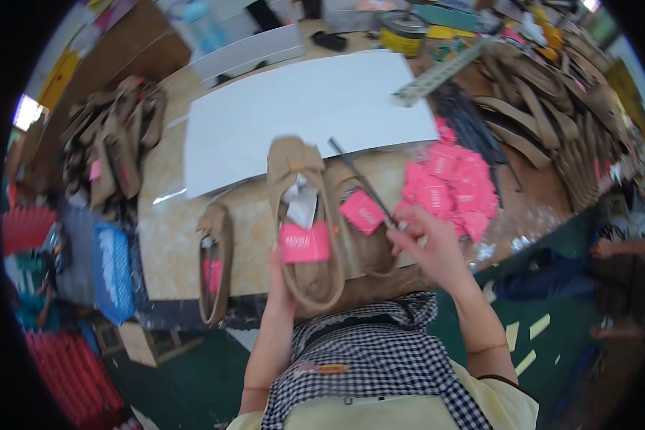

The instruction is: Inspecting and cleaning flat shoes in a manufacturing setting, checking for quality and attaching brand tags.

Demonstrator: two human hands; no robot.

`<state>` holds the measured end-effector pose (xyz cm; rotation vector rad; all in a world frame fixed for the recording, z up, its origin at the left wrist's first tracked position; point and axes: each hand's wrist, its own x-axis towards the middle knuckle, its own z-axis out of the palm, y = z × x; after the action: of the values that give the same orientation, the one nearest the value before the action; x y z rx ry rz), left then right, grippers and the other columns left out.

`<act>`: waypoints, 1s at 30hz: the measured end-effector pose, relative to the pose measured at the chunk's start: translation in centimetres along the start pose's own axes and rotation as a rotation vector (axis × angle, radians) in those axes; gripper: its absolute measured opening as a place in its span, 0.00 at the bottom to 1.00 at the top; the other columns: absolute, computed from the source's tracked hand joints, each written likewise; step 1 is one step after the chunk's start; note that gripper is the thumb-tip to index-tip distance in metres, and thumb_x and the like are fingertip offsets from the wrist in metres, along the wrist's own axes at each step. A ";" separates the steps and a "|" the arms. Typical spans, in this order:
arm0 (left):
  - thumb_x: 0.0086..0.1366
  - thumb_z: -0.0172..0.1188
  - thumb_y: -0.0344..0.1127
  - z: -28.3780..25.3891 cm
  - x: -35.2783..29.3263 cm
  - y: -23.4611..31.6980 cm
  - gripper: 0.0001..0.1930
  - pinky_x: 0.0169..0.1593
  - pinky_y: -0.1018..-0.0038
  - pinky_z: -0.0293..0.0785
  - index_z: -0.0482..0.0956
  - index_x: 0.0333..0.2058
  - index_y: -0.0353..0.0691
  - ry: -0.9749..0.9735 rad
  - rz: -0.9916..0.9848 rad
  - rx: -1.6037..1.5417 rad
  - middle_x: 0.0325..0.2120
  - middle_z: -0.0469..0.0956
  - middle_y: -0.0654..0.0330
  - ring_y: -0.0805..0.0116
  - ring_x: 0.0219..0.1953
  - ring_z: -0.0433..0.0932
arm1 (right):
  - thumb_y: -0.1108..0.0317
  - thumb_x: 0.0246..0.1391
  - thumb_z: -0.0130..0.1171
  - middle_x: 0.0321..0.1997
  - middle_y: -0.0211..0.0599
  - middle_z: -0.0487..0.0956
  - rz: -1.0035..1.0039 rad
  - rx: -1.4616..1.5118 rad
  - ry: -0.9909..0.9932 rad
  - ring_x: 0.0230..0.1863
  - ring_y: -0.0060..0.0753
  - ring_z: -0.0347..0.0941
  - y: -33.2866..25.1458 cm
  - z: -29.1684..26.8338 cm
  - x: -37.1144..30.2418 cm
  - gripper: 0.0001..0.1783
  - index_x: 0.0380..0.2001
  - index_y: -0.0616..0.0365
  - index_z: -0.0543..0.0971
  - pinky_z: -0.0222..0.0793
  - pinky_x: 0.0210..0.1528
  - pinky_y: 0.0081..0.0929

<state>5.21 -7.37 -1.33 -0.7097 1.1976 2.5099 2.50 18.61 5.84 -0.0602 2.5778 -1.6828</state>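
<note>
My left hand [281,279] is closed around the left side of a tan slip-on shoe [330,279], held sole down with its bow-trimmed toe pointing away from me. A pink label [304,242] lies across the shoe's opening, and crumpled white paper [302,204] is tucked in further forward. My right hand [426,240] pinches the near end of a thin dark strip [351,166], which slants up to the left. Below that strip lies a second tan shoe [376,254] with a pink label [362,212] on it, partly hidden by the first shoe and my fingers.
Another tan shoe [223,269] stands at the left. Pink labels [455,188] are heaped right of my right hand, beside dark strips [473,125]. White board [301,107] covers the table's middle. Shoe piles [118,140] flank both sides; a ruler-like strip [441,73] and tin [403,34] sit behind.
</note>
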 end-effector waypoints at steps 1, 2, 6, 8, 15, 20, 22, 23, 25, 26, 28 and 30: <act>0.63 0.42 0.70 0.4 -0.1 0.6 0.44 0.52 0.58 0.77 0.63 0.62 0.35 0.034 0.025 0.002 0.55 0.73 0.47 0.53 0.51 0.77 | 0.66 0.56 0.61 0.15 0.33 0.74 0.017 0.017 -0.121 0.15 0.29 0.69 -1.7 1.1 -1.1 0.13 0.44 0.55 0.77 0.62 0.21 0.28; 0.64 0.41 0.70 0.4 -0.4 1.0 0.44 0.54 0.59 0.75 0.63 0.62 0.35 0.015 0.072 0.061 0.55 0.72 0.48 0.55 0.53 0.76 | 0.66 0.56 0.61 0.15 0.33 0.73 0.029 0.032 -0.248 0.14 0.31 0.68 -3.0 2.0 -1.5 0.14 0.46 0.53 0.77 0.62 0.21 0.30; 0.65 0.41 0.71 -0.4 0.3 0.4 0.43 0.56 0.63 0.73 0.64 0.61 0.36 -0.015 0.285 0.197 0.54 0.73 0.51 0.59 0.54 0.75 | 0.66 0.57 0.59 0.14 0.40 0.71 -0.176 -0.186 -0.312 0.14 0.40 0.68 -4.7 4.0 -1.2 0.20 0.53 0.52 0.77 0.62 0.21 0.33; 0.66 0.45 0.67 -1.7 0.6 0.3 0.41 0.59 0.65 0.68 0.60 0.63 0.36 -0.047 0.315 0.203 0.56 0.70 0.53 0.62 0.56 0.72 | 0.66 0.57 0.59 0.13 0.39 0.71 -0.150 -0.150 -0.308 0.14 0.39 0.68 -5.1 4.8 -1.1 0.18 0.52 0.53 0.78 0.62 0.20 0.34; 0.63 0.52 0.67 -0.5 -0.5 -0.1 0.45 0.61 0.68 0.63 0.57 0.63 0.34 -0.106 0.479 0.284 0.56 0.66 0.54 0.66 0.58 0.67 | 0.69 0.56 0.59 0.13 0.39 0.72 -0.274 -0.142 -0.126 0.14 0.36 0.71 -6.4 6.8 -0.8 0.15 0.47 0.61 0.80 0.63 0.19 0.32; 0.66 0.31 0.73 -0.4 -0.2 -5.1 0.45 0.64 0.65 0.61 0.57 0.65 0.38 0.003 0.596 0.304 0.61 0.65 0.56 0.62 0.62 0.65 | 0.72 0.52 0.61 0.14 0.36 0.72 -0.586 -0.222 0.156 0.13 0.34 0.69 -6.2 9.1 0.2 0.15 0.45 0.63 0.80 0.63 0.18 0.31; 0.65 0.28 0.74 1.0 -0.7 -4.6 0.46 0.65 0.67 0.58 0.56 0.65 0.38 0.020 0.453 0.231 0.62 0.64 0.56 0.62 0.64 0.63 | 0.72 0.51 0.62 0.16 0.35 0.75 -0.590 -0.341 0.154 0.15 0.35 0.71 -5.7 9.2 -0.3 0.17 0.45 0.63 0.80 0.65 0.20 0.32; 0.65 0.25 0.75 1.4 -0.9 -4.3 0.48 0.67 0.68 0.56 0.56 0.66 0.39 0.054 0.316 0.168 0.62 0.63 0.56 0.63 0.65 0.61 | 0.70 0.51 0.62 0.17 0.36 0.76 -0.574 -0.326 0.120 0.16 0.37 0.73 -3.6 10.4 -0.6 0.19 0.47 0.62 0.80 0.67 0.21 0.33; 0.66 0.25 0.74 0.7 -1.0 -4.4 0.45 0.65 0.69 0.58 0.59 0.64 0.40 0.056 0.260 0.115 0.58 0.67 0.57 0.63 0.61 0.64 | 0.68 0.52 0.62 0.22 0.37 0.79 -0.387 -0.386 -0.152 0.21 0.39 0.77 -3.7 9.4 -1.2 0.21 0.50 0.58 0.79 0.71 0.24 0.33; 0.67 0.29 0.72 1.4 -1.4 -3.7 0.42 0.60 0.67 0.64 0.64 0.61 0.41 0.056 0.240 0.188 0.54 0.71 0.58 0.62 0.56 0.70 | 0.68 0.52 0.62 0.22 0.37 0.79 -0.355 -0.416 -0.126 0.21 0.39 0.77 -3.1 8.4 -1.1 0.21 0.50 0.58 0.79 0.71 0.24 0.33; 0.67 0.40 0.66 1.1 -1.8 -1.3 0.34 0.48 0.67 0.74 0.71 0.54 0.42 0.151 0.180 0.147 0.47 0.77 0.58 0.61 0.45 0.77 | 0.60 0.54 0.60 0.25 0.42 0.81 -0.406 0.108 -0.330 0.26 0.43 0.78 -1.7 6.0 -0.6 0.19 0.48 0.57 0.80 0.73 0.31 0.36; 0.66 0.49 0.60 -3.0 -2.4 2.8 0.31 0.40 0.69 0.76 0.72 0.54 0.40 0.102 0.164 0.280 0.45 0.78 0.54 0.62 0.41 0.79 | 0.70 0.56 0.57 0.37 0.44 0.83 -0.178 -0.137 -0.031 0.39 0.35 0.81 1.4 -1.0 1.6 0.17 0.49 0.56 0.80 0.75 0.42 0.30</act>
<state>6.94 -11.50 0.16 -0.6982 1.6638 2.3841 0.88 19.98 4.92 -0.3290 2.7322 -1.5394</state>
